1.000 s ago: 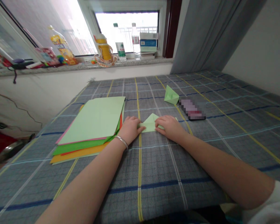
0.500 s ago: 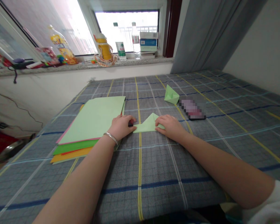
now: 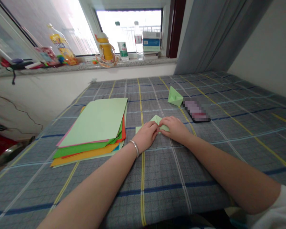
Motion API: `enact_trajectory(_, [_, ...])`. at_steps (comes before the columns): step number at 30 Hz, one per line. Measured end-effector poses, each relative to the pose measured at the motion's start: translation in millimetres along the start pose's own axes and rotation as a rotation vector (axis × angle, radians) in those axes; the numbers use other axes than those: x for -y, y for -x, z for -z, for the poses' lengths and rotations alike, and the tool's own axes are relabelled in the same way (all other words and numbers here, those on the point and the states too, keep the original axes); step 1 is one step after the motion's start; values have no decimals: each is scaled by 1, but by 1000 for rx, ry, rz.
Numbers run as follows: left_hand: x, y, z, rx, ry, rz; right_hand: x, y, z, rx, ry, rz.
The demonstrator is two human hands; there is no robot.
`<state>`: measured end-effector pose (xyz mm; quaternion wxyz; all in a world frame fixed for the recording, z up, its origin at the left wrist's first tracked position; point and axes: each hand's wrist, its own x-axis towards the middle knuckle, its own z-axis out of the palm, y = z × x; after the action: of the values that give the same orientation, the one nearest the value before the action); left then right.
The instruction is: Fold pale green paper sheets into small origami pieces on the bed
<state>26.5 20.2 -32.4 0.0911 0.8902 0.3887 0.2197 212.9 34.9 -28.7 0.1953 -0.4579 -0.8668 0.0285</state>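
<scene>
A folded sheet of light green paper (image 3: 156,119) lies on the checked cloth, with a peak at its top and a flat strip out to the left. My left hand (image 3: 146,135) is closed over its middle, fingertips together on the fold and covering much of it. On the right end, my right hand (image 3: 175,128) grips the paper between thumb and fingers. The two hands' fingertips nearly meet. Beyond them stands a finished-looking green paper boat (image 3: 175,97), touched by neither hand.
To the left lies a stack of coloured paper (image 3: 95,122), light green on top. A phone (image 3: 196,110) with a blurred screen rests right of the boat. Bottles, a yellow flask (image 3: 106,47) and boxes (image 3: 152,42) line the windowsill (image 3: 83,66).
My left hand has slid right from the strip's left end to the middle of the folded paper, beside my right hand. My right hand has stayed almost in place.
</scene>
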Motion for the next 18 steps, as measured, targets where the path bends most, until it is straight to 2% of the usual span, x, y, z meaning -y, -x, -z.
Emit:
enact_trajectory(8, [6,1,-2,91,-14,1,-36,7,5,-1,-84,-84])
enact_trajectory(13, [2,3,2,151,-60,-8,-48,11,11,8,-71,-114])
enact_trajectory(18, [-6,5,7,236,-133,-60,-55,15,19,101,-151,-176])
